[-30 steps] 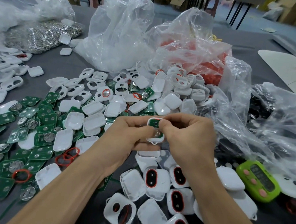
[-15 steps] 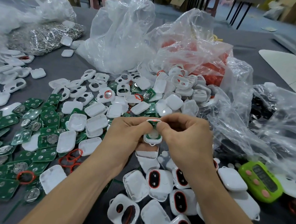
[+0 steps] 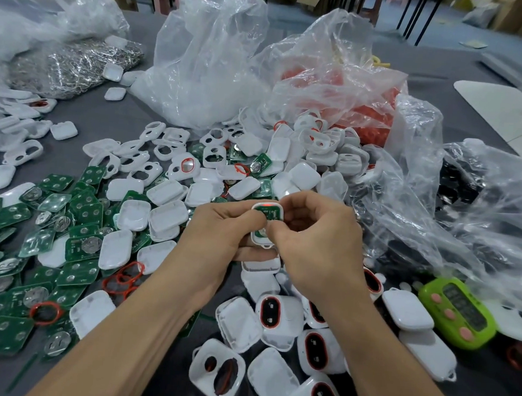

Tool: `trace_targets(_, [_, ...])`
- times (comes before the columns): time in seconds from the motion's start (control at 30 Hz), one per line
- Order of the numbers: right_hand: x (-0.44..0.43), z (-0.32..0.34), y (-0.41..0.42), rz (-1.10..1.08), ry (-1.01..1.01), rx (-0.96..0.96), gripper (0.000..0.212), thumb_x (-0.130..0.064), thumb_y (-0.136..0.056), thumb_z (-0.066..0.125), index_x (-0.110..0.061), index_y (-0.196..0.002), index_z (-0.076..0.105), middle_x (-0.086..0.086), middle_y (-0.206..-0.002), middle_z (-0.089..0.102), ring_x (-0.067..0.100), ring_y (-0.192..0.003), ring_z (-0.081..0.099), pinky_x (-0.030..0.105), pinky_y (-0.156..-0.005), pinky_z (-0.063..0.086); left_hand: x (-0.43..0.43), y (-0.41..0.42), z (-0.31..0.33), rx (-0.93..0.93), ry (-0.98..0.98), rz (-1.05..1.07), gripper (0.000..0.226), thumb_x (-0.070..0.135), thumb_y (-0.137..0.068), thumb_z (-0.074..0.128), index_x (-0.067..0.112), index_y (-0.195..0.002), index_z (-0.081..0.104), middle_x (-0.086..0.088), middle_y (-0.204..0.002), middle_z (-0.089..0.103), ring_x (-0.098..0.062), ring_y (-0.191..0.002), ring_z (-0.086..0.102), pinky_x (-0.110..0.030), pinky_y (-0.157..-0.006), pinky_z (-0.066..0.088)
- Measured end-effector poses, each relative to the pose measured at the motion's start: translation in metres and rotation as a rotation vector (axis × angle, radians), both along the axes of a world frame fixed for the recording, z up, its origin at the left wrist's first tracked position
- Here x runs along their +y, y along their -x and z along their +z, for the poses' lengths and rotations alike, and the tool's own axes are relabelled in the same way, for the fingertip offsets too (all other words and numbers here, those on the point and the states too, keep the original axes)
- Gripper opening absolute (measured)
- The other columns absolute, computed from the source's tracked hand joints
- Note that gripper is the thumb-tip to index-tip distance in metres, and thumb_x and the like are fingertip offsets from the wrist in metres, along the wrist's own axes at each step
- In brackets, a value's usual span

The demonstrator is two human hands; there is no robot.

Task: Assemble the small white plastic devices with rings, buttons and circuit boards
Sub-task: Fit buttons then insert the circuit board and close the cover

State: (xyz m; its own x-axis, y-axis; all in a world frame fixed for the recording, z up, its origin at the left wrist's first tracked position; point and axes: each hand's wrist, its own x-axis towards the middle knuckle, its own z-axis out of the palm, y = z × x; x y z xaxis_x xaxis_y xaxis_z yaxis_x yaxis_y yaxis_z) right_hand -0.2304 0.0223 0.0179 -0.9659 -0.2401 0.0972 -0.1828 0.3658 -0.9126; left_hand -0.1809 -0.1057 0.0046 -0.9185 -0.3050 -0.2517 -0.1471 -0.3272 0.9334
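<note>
My left hand point(image 3: 220, 238) and my right hand point(image 3: 315, 248) both hold one small white device shell point(image 3: 268, 212) above the middle of the table. A green circuit board sits inside the shell, with a red ring showing at its top edge. My right thumb and fingers pinch the shell's lower half and cover it there. Green circuit boards point(image 3: 49, 245) lie spread on the left. White shells point(image 3: 165, 219) lie in a heap behind my hands. Shells fitted with red rings and black buttons point(image 3: 279, 316) lie in front. Loose red rings point(image 3: 124, 276) lie near my left wrist.
Clear plastic bags stand behind: one with white parts point(image 3: 207, 70), one with red rings point(image 3: 361, 109), one with black buttons point(image 3: 470, 197). A bag of metal clips point(image 3: 74, 64) lies at the back left. A green timer point(image 3: 458, 316) lies on the right.
The device has tilted and shifted slightly right between my hands. My right fingers have slid down over its lower half, so more of the green board's top shows.
</note>
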Motion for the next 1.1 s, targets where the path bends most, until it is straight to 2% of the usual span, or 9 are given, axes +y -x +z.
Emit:
trace_targets(0.23, [0.020, 0.009, 0.022, 0.015, 0.126, -0.040, 0.016, -0.015, -0.080, 0.083, -0.025, -0.089, 0.076, -0.010, -0.080, 0.076, 0.005, -0.073, 0.071, 0.019, -0.069, 0.057, 0.001, 0.000, 0.000, 0.015, 0.005, 0.027, 0.032, -0.001, -0.097, 0.057, 0.016, -0.097, 0.084, -0.017, -0.095, 0.079, -0.021, -0.078, 0.074, -0.029, -0.066, 0.062])
trace_targets(0.37, [0.025, 0.022, 0.050, -0.143, -0.188, 0.286, 0.016, -0.019, -0.084, 0.079, -0.029, -0.096, 0.076, -0.018, -0.081, 0.071, 0.001, -0.075, 0.066, 0.015, -0.073, 0.056, -0.003, 0.000, 0.001, -0.018, -0.093, 0.088, 0.024, -0.001, -0.097, 0.058, 0.005, -0.101, 0.080, -0.024, -0.099, 0.077, -0.027, -0.082, 0.076, -0.031, -0.064, 0.063])
trace_targets(0.47, [0.010, 0.027, 0.071, -0.067, -0.491, 0.306, 0.032, -0.019, -0.082, 0.079, -0.023, -0.114, 0.076, -0.004, -0.105, 0.075, 0.016, -0.097, 0.066, 0.032, -0.092, 0.055, -0.005, 0.001, 0.001, -0.020, -0.138, 0.100, 0.021, -0.002, -0.097, 0.058, 0.002, -0.103, 0.078, -0.023, -0.098, 0.077, -0.029, -0.083, 0.077, -0.032, -0.063, 0.063])
trace_targets(0.53, [0.000, 0.025, 0.079, 0.026, -0.664, 0.301, 0.035, -0.021, -0.081, 0.079, -0.023, -0.116, 0.075, 0.002, -0.112, 0.074, 0.025, -0.108, 0.064, 0.033, -0.089, 0.050, -0.006, 0.001, 0.002, -0.016, -0.153, 0.102, 0.021, -0.003, -0.097, 0.057, 0.002, -0.104, 0.077, -0.023, -0.097, 0.077, -0.030, -0.083, 0.077, -0.032, -0.062, 0.063])
trace_targets(0.67, [-0.006, 0.019, 0.084, 0.062, -0.769, 0.343, 0.022, -0.016, -0.082, 0.076, -0.023, -0.103, 0.074, 0.004, -0.100, 0.072, 0.028, -0.099, 0.064, 0.032, -0.074, 0.047, -0.009, 0.002, 0.001, -0.017, -0.164, 0.109, 0.023, -0.002, -0.097, 0.056, 0.004, -0.107, 0.077, -0.023, -0.098, 0.077, -0.034, -0.087, 0.077, -0.032, -0.062, 0.062])
trace_targets(0.77, [0.005, 0.021, 0.078, 0.004, -0.584, 0.338, 0.039, -0.008, -0.077, 0.082, -0.026, -0.111, 0.076, -0.003, -0.102, 0.074, 0.020, -0.098, 0.066, 0.032, -0.086, 0.055, -0.010, 0.002, -0.001, -0.022, -0.158, 0.099, 0.024, -0.002, -0.097, 0.057, 0.005, -0.105, 0.078, -0.022, -0.099, 0.078, -0.033, -0.087, 0.078, -0.032, -0.063, 0.062])
trace_targets(0.83, [0.018, 0.023, 0.065, -0.003, -0.320, 0.290, 0.049, -0.005, -0.073, 0.084, -0.029, -0.114, 0.077, -0.016, -0.095, 0.073, 0.005, -0.083, 0.065, 0.022, -0.081, 0.056, -0.009, 0.002, -0.002, -0.021, -0.156, 0.089, 0.025, -0.003, -0.096, 0.058, 0.006, -0.101, 0.081, -0.021, -0.100, 0.078, -0.026, -0.081, 0.077, -0.033, -0.065, 0.063])
trace_targets(0.97, [0.031, 0.015, 0.033, 0.157, 0.226, -0.054, 0.054, 0.019, -0.071, 0.075, -0.028, -0.099, 0.082, -0.007, -0.096, 0.080, 0.014, -0.080, 0.072, 0.024, -0.073, 0.060, -0.008, 0.003, -0.001, -0.013, -0.133, 0.068, 0.031, -0.002, -0.097, 0.058, 0.014, -0.092, 0.084, -0.019, -0.098, 0.078, -0.021, -0.075, 0.074, -0.033, -0.066, 0.063])
trace_targets(1.1, [0.035, 0.007, 0.027, 0.231, 0.405, -0.211, 0.057, 0.033, -0.070, 0.066, -0.014, -0.100, 0.079, 0.006, -0.100, 0.080, 0.015, -0.090, 0.074, 0.025, -0.079, 0.060, -0.008, 0.002, -0.001, -0.015, -0.131, 0.058, 0.033, -0.002, -0.097, 0.058, 0.016, -0.090, 0.084, -0.019, -0.098, 0.078, -0.022, -0.074, 0.074, -0.033, -0.066, 0.063])
